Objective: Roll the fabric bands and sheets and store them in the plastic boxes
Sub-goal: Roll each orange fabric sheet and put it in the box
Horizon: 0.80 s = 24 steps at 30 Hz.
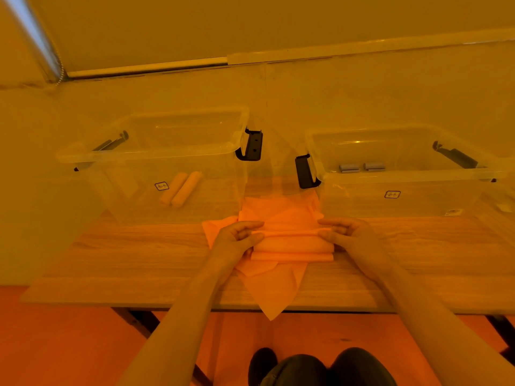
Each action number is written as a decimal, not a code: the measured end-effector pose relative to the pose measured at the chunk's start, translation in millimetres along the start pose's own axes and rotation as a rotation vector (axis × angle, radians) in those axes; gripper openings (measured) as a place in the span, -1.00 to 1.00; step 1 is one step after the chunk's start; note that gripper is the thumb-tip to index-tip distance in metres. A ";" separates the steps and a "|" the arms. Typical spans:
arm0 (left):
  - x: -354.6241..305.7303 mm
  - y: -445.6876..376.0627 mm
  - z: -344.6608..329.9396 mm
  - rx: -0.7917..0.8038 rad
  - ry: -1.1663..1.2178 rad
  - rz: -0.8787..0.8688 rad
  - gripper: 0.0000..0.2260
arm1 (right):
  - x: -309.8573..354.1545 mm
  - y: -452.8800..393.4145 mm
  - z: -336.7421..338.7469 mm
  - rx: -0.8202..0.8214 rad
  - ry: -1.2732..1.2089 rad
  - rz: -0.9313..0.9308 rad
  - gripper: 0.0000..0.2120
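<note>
An orange fabric sheet (281, 218) lies on the wooden table between two clear plastic boxes, partly rolled into a thick roll (292, 243) near its middle. My left hand (237, 238) pinches the roll's left end and my right hand (345, 232) pinches its right end. A loose corner of the sheet (274, 293) hangs over the table's front edge. The left box (156, 154) holds two orange fabric rolls (181, 188). The right box (404, 176) holds two small grey rolls (362, 167).
The wooden table (125, 254) stands against a wall, its front edge near my knees (320, 369). Both boxes have black latch handles (252, 146) facing the gap between them. Orange floor shows below the table.
</note>
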State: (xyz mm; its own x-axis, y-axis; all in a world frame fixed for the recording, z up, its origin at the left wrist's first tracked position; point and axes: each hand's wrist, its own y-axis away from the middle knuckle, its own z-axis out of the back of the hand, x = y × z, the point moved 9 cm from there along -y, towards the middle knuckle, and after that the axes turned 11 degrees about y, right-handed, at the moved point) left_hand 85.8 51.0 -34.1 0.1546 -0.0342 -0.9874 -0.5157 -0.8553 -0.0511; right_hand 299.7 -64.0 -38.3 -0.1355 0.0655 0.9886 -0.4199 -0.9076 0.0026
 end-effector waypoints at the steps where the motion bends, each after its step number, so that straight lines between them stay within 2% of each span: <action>1: 0.8 -0.3 0.5 -0.003 -0.002 0.005 -0.83 | -0.5 0.0 -0.1 0.010 -0.011 -0.005 -0.73; 4: 1.3 -1.2 0.7 -0.014 -0.014 0.002 -0.94 | -0.5 0.0 3.8 -0.006 -0.012 -0.012 -0.75; 10: 0.7 -4.7 -1.5 0.004 -0.070 0.010 -0.91 | 3.5 0.9 0.2 0.000 0.042 -0.008 -0.88; 19: -0.5 -0.3 0.2 0.015 0.001 -0.004 -0.79 | 2.4 1.8 -3.0 0.017 0.041 -0.012 -0.84; 24: -1.2 1.1 1.5 -0.011 -0.017 -0.011 -0.86 | 4.7 2.9 -3.1 0.017 0.049 0.007 -0.89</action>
State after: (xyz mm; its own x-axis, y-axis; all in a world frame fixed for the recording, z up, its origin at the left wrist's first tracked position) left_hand 83.8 50.9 -33.2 0.1456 -0.0155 -0.9892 -0.5043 -0.8614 -0.0608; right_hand 295.0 -65.0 -34.1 -0.1828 0.0788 0.9800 -0.4037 -0.9149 -0.0017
